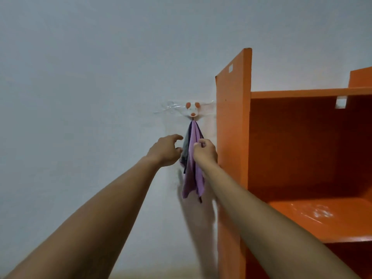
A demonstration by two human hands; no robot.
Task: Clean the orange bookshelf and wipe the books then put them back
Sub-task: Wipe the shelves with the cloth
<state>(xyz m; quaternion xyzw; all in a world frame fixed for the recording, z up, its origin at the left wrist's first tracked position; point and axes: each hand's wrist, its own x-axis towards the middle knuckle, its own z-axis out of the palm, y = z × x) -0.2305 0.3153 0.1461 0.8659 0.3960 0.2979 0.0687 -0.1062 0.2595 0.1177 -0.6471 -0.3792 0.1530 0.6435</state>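
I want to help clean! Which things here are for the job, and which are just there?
For the job: purple cloth, orange bookshelf, right hand pinching the cloth, left hand.
Just there: dark cloth, animal-shaped wall hook.

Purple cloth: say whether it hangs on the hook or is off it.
On the hook. The purple cloth hangs straight down from the mouse-shaped wall hook; the right hand pinches it.
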